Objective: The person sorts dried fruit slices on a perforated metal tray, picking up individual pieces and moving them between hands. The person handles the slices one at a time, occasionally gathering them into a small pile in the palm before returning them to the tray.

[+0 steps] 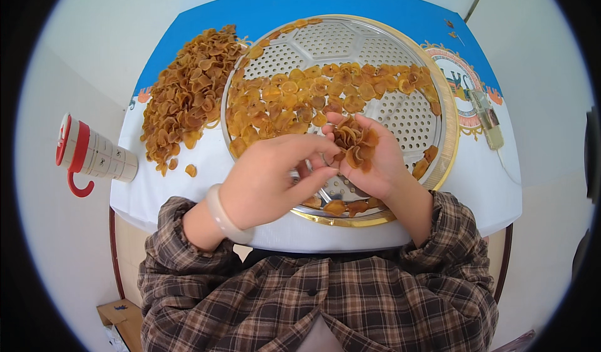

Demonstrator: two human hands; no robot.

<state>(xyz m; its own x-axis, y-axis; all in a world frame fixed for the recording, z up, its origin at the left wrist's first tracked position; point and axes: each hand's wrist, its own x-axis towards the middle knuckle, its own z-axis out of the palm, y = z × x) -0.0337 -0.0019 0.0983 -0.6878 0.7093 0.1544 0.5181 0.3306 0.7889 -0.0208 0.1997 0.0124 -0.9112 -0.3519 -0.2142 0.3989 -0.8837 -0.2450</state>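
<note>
A bunch of brown dried slices point(355, 140) rests in the cupped palm of my right hand point(382, 161), above the metal tray. My left hand point(277, 178), with a pale bangle point(224, 216) at its wrist, reaches across to the near side of this bunch. Its thumb and index finger are at the slices' edge; whether a slice is pinched between them is hard to see. Below both hands lies a round perforated metal tray point(324, 39). Amber slices point(288, 89) cover a broad band across its middle and left, and others line its rim. My hands hide part of its near side.
Left of the tray, a large heap of dried slices point(192, 89) sits on the blue and white tablecloth point(155, 197). A cup with a red handle point(101, 152) stands at the left edge. On the right lies a small translucent device point(487, 119) with a white cable.
</note>
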